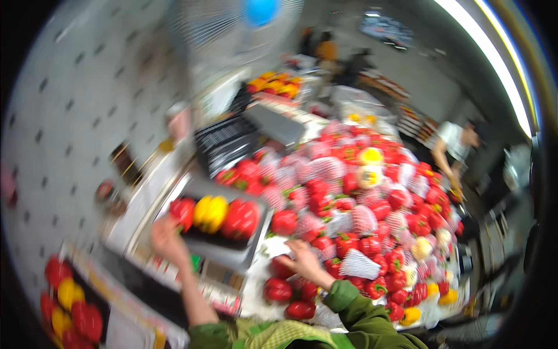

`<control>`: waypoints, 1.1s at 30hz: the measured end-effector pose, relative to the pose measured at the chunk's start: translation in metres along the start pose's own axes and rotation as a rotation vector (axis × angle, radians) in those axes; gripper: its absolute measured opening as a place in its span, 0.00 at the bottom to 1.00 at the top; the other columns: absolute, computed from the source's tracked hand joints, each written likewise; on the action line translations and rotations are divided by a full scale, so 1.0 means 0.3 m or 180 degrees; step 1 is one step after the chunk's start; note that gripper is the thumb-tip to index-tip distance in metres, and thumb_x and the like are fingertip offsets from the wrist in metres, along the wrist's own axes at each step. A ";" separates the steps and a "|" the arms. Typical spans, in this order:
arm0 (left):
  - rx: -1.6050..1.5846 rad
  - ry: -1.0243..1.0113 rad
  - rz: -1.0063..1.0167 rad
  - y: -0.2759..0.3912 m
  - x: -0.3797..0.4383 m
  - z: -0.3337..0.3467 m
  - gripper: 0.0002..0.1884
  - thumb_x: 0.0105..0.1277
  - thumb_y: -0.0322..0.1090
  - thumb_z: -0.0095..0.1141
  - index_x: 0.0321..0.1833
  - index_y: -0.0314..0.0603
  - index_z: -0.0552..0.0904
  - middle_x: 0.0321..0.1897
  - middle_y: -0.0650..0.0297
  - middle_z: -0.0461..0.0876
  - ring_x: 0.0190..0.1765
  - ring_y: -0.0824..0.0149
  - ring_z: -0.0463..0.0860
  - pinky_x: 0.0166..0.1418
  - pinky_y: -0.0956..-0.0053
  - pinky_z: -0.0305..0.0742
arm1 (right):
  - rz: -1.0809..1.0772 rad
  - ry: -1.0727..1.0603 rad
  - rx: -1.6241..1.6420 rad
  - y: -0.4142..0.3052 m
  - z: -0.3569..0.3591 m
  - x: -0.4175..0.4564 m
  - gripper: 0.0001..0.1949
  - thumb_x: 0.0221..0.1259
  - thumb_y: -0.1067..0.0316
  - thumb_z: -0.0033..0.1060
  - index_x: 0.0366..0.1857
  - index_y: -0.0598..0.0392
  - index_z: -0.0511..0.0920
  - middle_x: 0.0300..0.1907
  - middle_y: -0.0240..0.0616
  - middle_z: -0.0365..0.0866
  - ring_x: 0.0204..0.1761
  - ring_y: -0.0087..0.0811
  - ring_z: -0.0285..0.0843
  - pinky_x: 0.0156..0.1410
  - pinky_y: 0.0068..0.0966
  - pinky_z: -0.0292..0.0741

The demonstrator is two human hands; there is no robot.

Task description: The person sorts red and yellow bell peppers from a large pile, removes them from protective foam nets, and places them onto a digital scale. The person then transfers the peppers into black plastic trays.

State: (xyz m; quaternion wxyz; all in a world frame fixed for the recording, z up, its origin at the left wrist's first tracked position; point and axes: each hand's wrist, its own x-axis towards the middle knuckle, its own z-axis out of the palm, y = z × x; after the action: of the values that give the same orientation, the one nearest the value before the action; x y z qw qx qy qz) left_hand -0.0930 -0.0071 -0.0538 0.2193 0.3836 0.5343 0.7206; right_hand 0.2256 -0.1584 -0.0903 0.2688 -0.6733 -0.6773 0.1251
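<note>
My left hand (166,241) is at the near left corner of a metal scale pan, its fingers touching or beside a red bell pepper (183,213); blur hides whether it grips it. A yellow bell pepper (210,213) and another red one (240,219) lie beside it in a row, on a black tray (218,240) set on the scale pan (260,251). My right hand (302,261) reaches over a dark red bell pepper (281,267), with thumb and fingers spread; whether it grips the pepper is unclear. More loose red peppers (277,289) lie just below that hand.
A large heap of red peppers (370,246), many in foam nets, fills the right. Stacked black trays (226,141) stand behind the scale. A fan (235,26) is at the top. Packed peppers (87,320) sit at lower left. Another person (453,146) stands at the far right.
</note>
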 end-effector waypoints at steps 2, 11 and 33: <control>0.0360 0.0017 0.0079 -0.073 0.090 -0.054 0.15 0.76 0.41 0.52 0.50 0.33 0.80 0.38 0.57 0.84 0.41 0.64 0.81 0.47 0.70 0.76 | 0.0079 0.0142 0.0837 -0.074 -0.029 0.074 0.26 0.64 0.52 0.64 0.62 0.54 0.75 0.53 0.50 0.79 0.55 0.49 0.78 0.60 0.39 0.75; 0.1774 -0.1067 -0.0131 -0.211 0.185 0.059 0.27 0.69 0.55 0.58 0.46 0.30 0.84 0.33 0.54 0.85 0.31 0.60 0.82 0.38 0.67 0.77 | -0.0055 0.0809 0.1455 -0.059 0.220 0.351 0.40 0.69 0.33 0.48 0.73 0.54 0.62 0.45 0.53 0.82 0.41 0.42 0.82 0.50 0.34 0.78; 0.0968 -0.1042 -0.0271 0.151 0.031 0.003 0.28 0.69 0.55 0.56 0.37 0.26 0.85 0.27 0.52 0.85 0.31 0.60 0.81 0.43 0.61 0.75 | 0.0204 -0.0028 0.1727 -0.292 -0.138 0.286 0.44 0.53 0.31 0.66 0.65 0.58 0.73 0.49 0.61 0.80 0.54 0.47 0.81 0.59 0.37 0.76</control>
State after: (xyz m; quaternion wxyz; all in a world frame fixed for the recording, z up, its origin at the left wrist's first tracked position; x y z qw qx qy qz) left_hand -0.0937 -0.0149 -0.0084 0.2729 0.5011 0.6098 0.5500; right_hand 0.1780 -0.0878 0.0072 0.4324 -0.5972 -0.5985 0.3133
